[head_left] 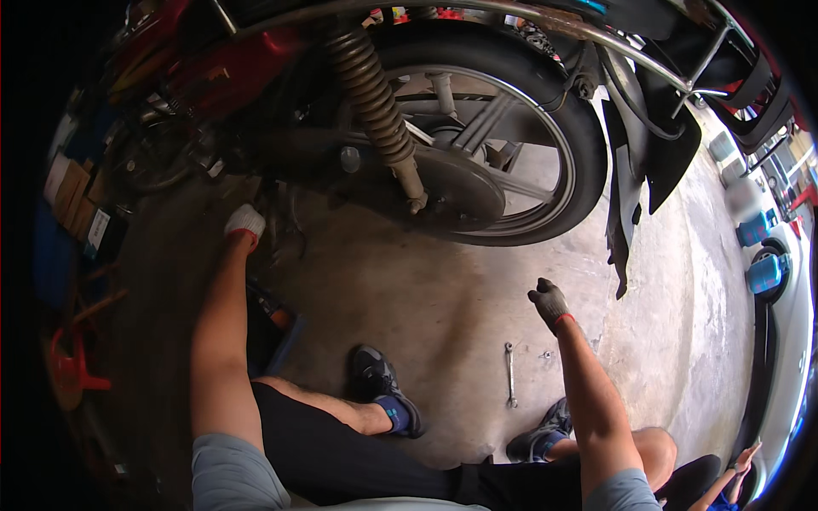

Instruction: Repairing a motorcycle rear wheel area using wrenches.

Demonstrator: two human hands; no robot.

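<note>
My left hand (245, 221), in a pale knit glove with a red cuff, reaches to the dark underside of the motorcycle (230, 72). Its fingers look curled, but what they hold, if anything, is hidden. Over the concrete floor, below the rear wheel (558, 183), my right hand (550, 302) is closed in a soiled grey glove; nothing clearly shows in its grip. A wrench (511, 375) lies on the floor near my right forearm, beside a small metal part (546, 355). The shock absorber spring (371, 98) and chain cover (464, 189) stand in front of me.
A loose black mudguard flap (626, 221) hangs behind the wheel. Blue water jugs (764, 274) and a white car (792, 366) are at the right, with another person's hand (747, 458) lower down. Boxes (72, 196) and a red stool (72, 362) stand at the left.
</note>
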